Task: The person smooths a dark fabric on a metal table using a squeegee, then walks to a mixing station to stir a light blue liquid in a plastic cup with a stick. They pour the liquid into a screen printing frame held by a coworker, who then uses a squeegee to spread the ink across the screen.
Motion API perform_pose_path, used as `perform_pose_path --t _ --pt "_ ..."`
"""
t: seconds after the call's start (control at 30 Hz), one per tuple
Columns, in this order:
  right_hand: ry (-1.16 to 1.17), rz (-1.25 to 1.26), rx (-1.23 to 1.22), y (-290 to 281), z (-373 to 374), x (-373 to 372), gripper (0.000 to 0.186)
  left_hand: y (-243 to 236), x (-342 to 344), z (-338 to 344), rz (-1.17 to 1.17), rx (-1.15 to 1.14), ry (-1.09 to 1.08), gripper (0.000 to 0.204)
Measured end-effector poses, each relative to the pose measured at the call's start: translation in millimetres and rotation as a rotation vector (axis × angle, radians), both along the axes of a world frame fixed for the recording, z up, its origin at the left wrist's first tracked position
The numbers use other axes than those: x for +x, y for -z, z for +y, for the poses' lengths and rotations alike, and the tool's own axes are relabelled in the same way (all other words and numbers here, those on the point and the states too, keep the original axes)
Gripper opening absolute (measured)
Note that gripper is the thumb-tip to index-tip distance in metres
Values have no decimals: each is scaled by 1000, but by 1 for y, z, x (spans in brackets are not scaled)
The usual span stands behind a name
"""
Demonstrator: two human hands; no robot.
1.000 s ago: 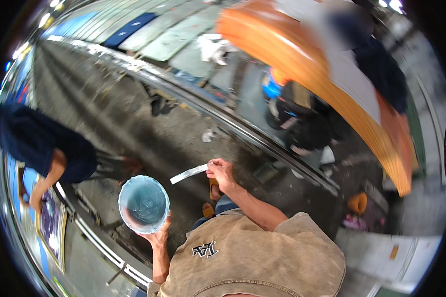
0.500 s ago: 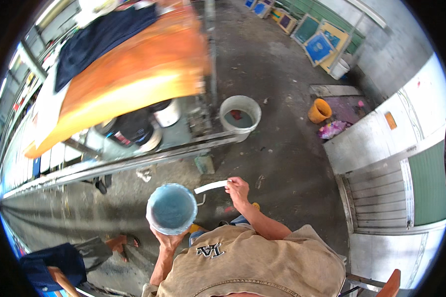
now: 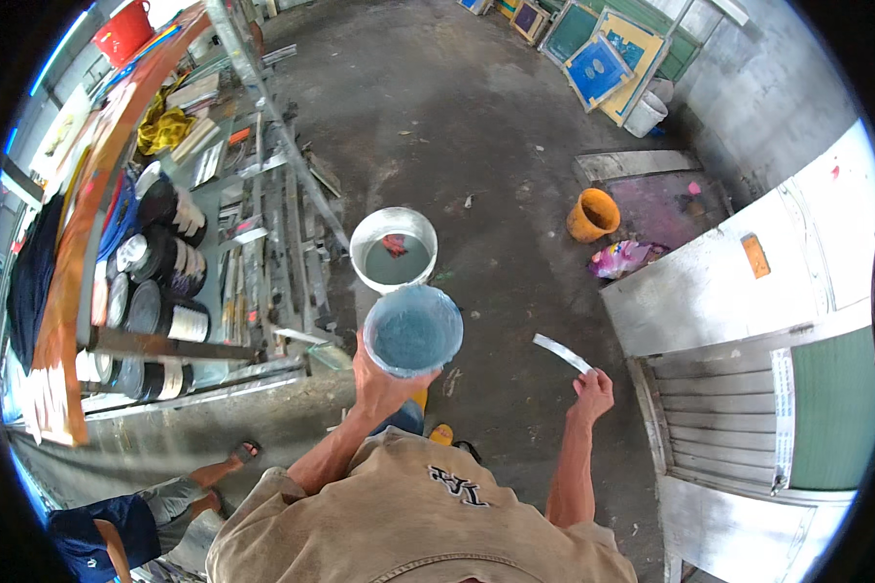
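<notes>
My left hand (image 3: 379, 389) is closed round the side of a translucent round container (image 3: 408, 328) with bluish-grey contents inside, held in front of my body. My right hand (image 3: 593, 394) pinches one end of a thin pale strip (image 3: 559, 350), which points up and left, apart from the container. Just beyond the container, a white bucket (image 3: 365, 238) stands on the floor (image 3: 476, 146), holding grey liquid and a red object (image 3: 393, 243).
A cluttered rack (image 3: 73, 350) with dark tubs (image 3: 170, 257) lines the left. A person (image 3: 107, 534) is at lower left. An orange bucket (image 3: 588, 219), purple bag (image 3: 622, 260), white panels (image 3: 700, 291) are right; framed screens (image 3: 598, 78) lean at the back right.
The view has swung right from the orange slab and rails toward the aisle and buckets. My right hand has moved right with the strip, away from the container; the container stays in my left hand.
</notes>
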State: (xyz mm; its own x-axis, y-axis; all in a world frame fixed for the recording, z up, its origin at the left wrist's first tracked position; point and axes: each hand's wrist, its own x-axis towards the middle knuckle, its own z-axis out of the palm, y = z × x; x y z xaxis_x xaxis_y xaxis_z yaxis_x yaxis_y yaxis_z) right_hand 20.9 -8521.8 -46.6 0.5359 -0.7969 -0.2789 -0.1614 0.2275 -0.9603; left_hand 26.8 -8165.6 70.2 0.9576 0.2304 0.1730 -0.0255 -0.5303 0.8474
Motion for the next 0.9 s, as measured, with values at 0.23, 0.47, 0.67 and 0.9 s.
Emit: perform_pose_path --t 0.23,0.47,0.67,0.9 --pt "262 100 -167 -24 -88 38 15 50 171 -39 -48 -254 20 102" --pt "501 321 -267 12 -142 110 17 29 332 -50 -163 -176 103 102" --pt "278 393 -339 67 -155 311 13 42 438 -36 -222 -211 -31 109" --pt "-180 19 -261 107 -152 612 20 29 552 -36 3 -35 -438 109"
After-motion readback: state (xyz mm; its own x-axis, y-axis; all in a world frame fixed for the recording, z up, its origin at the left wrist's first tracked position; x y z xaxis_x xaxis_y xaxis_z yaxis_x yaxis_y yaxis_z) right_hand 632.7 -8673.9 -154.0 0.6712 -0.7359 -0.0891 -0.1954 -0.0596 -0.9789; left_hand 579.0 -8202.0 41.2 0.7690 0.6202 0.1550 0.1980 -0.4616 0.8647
